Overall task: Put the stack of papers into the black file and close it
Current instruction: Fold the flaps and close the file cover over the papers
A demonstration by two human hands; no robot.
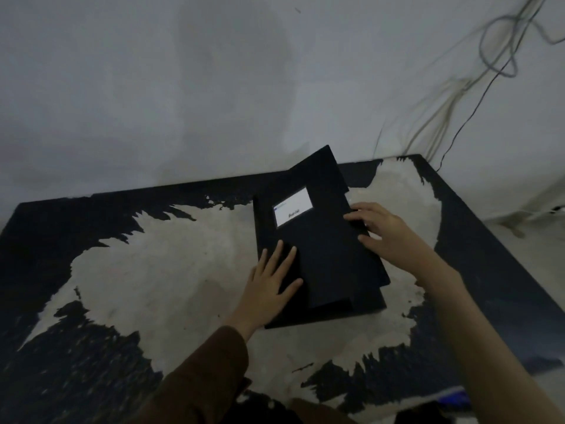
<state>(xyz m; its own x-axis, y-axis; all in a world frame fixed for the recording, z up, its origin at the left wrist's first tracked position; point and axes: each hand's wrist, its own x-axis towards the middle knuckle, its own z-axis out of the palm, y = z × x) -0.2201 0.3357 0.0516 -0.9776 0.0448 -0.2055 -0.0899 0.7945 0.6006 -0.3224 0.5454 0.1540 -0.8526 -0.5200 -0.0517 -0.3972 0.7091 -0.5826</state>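
Note:
The black file (324, 240) lies on the table, right of centre, with its cover down and a white label (293, 210) showing near its far left corner. A black flap sticks out past its far edge. My left hand (269, 284) rests flat on the file's near left part, fingers spread. My right hand (382, 229) presses on the file's right edge, fingers curled over the cover's rim. No papers show; a thin pale strip peeks out beside the right edge.
The table (153, 270) is black with a large worn pale patch across its middle. A grey wall stands right behind it. Loose cables (458, 102) hang down the wall at the back right corner.

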